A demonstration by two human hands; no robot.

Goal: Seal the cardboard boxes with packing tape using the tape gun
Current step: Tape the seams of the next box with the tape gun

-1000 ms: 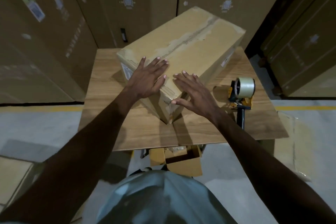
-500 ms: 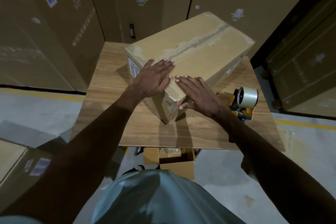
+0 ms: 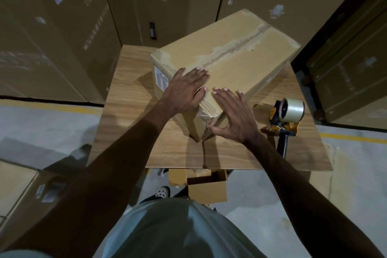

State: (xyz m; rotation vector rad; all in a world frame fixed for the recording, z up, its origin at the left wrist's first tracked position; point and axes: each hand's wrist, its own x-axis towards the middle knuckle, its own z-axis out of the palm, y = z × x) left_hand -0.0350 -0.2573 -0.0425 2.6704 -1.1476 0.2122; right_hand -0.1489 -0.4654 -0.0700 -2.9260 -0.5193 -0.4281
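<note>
Nearest the camera, below the worktop's front edge, a small open cardboard carton (image 3: 206, 187) sits on the floor by the person's feet. Above it lies the wooden worktop (image 3: 129, 98), and on it the cardboard box (image 3: 240, 58), turned at an angle so that one corner points toward the person.

Both hands lie flat on that near corner. The left hand (image 3: 184, 92) presses palm-down on the box top, fingers straight and together, their tips reaching the start of the centre seam. The right hand (image 3: 232, 115) lies spread over the near right edge, fingers straight on the top and thumb down against the side face; neither hand grips anything. Compared with a second ago, the right hand has slid down and outward across the corner while the left has stayed near the seam. That reads as smoothing tape down over the edge, where glossy, wrinkled tape shows between the hands.

Right of the box, well apart from both hands, the tape gun (image 3: 287, 117) rests on the worktop with its clear roll up and its dark handle toward the person, untouched.

Farther along, the seam (image 3: 236, 46) shows a rough, patchy strip running to the far end. I judge this end close to finished, with more taping or the next box ahead. Tall stacked cartons (image 3: 62, 27) wall in the background.
</note>
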